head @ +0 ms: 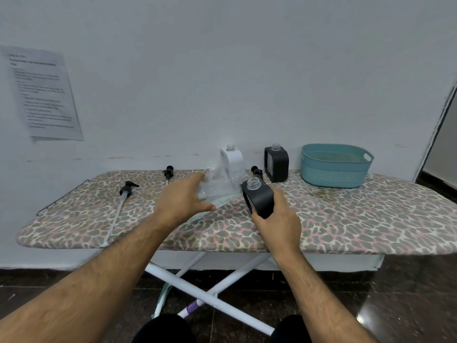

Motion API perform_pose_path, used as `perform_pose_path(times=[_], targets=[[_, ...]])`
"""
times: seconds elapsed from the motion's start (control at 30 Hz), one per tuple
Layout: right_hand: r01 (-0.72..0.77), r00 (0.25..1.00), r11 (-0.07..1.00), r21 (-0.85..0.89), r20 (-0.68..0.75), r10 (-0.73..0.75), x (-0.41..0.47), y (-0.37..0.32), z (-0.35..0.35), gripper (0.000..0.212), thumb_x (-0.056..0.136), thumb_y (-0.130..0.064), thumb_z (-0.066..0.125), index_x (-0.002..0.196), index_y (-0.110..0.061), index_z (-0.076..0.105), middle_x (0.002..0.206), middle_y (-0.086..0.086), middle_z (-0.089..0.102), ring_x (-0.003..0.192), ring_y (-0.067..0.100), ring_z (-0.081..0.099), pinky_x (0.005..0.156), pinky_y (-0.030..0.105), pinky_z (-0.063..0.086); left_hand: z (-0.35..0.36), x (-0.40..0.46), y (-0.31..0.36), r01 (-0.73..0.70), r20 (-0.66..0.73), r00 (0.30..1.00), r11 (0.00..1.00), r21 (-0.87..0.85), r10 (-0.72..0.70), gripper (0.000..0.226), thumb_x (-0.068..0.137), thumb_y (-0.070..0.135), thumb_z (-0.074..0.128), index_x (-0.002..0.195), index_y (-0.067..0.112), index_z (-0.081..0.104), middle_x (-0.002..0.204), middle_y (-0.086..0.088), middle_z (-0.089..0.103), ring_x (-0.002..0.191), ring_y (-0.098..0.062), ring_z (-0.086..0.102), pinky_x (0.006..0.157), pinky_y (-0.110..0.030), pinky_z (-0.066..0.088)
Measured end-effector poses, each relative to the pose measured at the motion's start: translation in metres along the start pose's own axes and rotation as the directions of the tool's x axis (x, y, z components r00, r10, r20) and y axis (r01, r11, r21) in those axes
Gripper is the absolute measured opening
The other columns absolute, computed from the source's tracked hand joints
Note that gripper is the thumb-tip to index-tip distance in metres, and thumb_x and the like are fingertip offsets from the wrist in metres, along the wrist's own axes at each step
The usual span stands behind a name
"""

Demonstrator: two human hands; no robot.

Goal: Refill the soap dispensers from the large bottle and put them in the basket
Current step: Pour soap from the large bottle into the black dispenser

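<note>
My left hand (pixel 184 199): curled round the big clear bottle (pixel 220 184), tipping it so its mouth leans toward the dispenser I hold
My right hand (pixel 277 220): wrapped round the lower part of a black dispenser (pixel 258 198), lifted just above the ironing board (pixel 346 219), its open clear neck right beside the bottle's mouth
Big clear bottle: tilted, its lower edge seemingly resting on the board, though my hand hides part of it
White dispenser (pixel 232 158): upright just behind the clear bottle, neck open
Second black dispenser (pixel 276 164): upright behind and to the right of the clear bottle, neck open
Basket (pixel 335 165): teal, at the back of the board, well right of the clear bottle, just past the second black dispenser
Pump heads: one (pixel 257 171) just behind the clear bottle between the white and black dispensers; one (pixel 169 172) to the bottle's left near the wall; one (pixel 127 189) farther left, its long tube lying toward the board's front edge
Paper sheet (pixel 43 94): on the wall, far up and left of the bottle, text too blurred to read
</note>
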State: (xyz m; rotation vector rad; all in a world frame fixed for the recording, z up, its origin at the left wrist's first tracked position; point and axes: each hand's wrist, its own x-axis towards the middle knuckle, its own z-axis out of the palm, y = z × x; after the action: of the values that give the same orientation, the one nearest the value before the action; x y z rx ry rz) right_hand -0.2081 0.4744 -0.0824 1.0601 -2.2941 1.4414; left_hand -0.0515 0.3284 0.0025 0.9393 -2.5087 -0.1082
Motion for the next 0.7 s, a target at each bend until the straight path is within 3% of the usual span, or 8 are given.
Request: perform_pose_path(times=[0.17, 0.33, 0.5, 0.7], targets=[[-0.004, 1.0, 1.0, 0.006, 0.002, 0.004, -0.001, 0.001, 0.001, 0.049, 0.081, -0.035, 0.076, 0.121, -0.028, 0.049, 0.091, -0.009, 0.064, 0.076, 0.012, 0.059, 0.063, 0.029, 0.049, -0.003, 0.0, 0.002, -0.009, 0.006, 1.0, 0.999, 0.04, 0.008, 0.075, 0.07, 0.054, 0.081, 0.131, 0.025, 0.049, 0.115, 0.002, 0.068, 0.083, -0.017, 0.06, 0.066, -0.028, 0.045], [-0.008, 1.0, 1.0, 0.028, -0.002, 0.008, 0.0, 0.001, 0.0, 0.049, 0.08, -0.035, 0.076, 0.122, -0.029, 0.05, 0.092, -0.009, 0.064, 0.077, 0.012, 0.059, 0.064, 0.03, 0.05, -0.006, 0.002, 0.004, -0.018, 0.017, 1.0, 0.997, 0.076, 0.016, 0.075, 0.069, 0.055, 0.081, 0.131, 0.025, 0.05, 0.116, 0.001, 0.068, 0.088, -0.018, 0.064, 0.068, -0.029, 0.048], [-0.012, 1.0, 0.998, 0.058, -0.002, 0.012, 0.001, 0.0, 0.0, 0.051, 0.08, -0.035, 0.075, 0.125, -0.029, 0.05, 0.093, -0.01, 0.065, 0.079, 0.012, 0.061, 0.066, 0.031, 0.052, -0.01, 0.004, 0.007, -0.01, 0.05, 0.999, 0.997, 0.081, 0.006, 0.075, 0.07, 0.053, 0.082, 0.132, 0.025, 0.05, 0.119, 0.0, 0.067, 0.069, -0.014, 0.053, 0.06, -0.028, 0.049], [-0.022, 1.0, 0.998, 0.062, 0.009, 0.022, 0.0, 0.001, -0.001, 0.052, 0.08, -0.033, 0.076, 0.123, -0.03, 0.049, 0.094, -0.01, 0.064, 0.08, 0.013, 0.06, 0.066, 0.03, 0.051, -0.011, 0.008, 0.007, -0.026, 0.065, 0.998, 0.993, 0.115, 0.019, 0.077, 0.068, 0.056, 0.082, 0.131, 0.026, 0.05, 0.119, 0.001, 0.067, 0.085, -0.017, 0.063, 0.066, -0.03, 0.052]])
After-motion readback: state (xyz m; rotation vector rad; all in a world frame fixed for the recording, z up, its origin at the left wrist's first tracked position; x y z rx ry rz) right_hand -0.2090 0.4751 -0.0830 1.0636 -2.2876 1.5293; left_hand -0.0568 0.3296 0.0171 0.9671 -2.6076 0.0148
